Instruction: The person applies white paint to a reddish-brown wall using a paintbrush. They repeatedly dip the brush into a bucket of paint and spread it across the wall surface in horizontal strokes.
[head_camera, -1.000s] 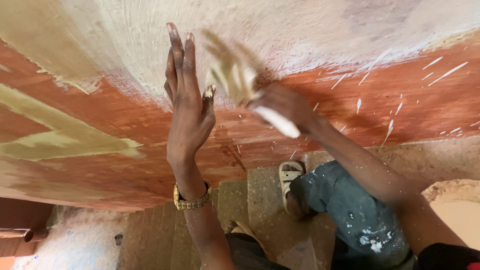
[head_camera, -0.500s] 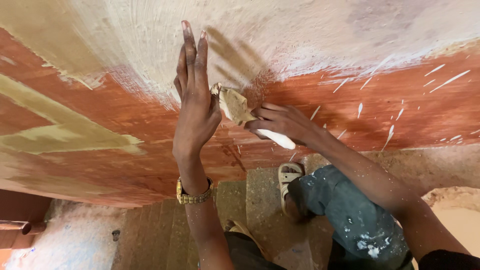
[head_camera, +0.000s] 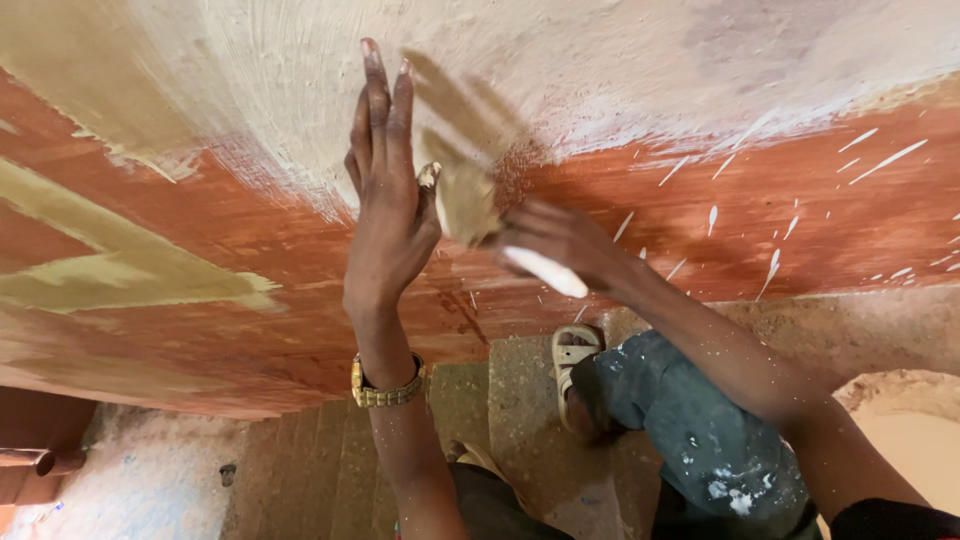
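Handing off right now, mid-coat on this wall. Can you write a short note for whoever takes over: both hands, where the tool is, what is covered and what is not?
Left hand: open, fingers straight, flat against the wall; it holds nothing. A gold watch is on that wrist.
Right hand: gripping a putty knife by its white handle; the loaded blade sits beside the left thumb. The hand is blurred.
Done: the upper wall carries a pale coat, with patches at far left.
Left: the red-brown band below is bare apart from white splashes.
Below: a sandalled foot on a concrete step.
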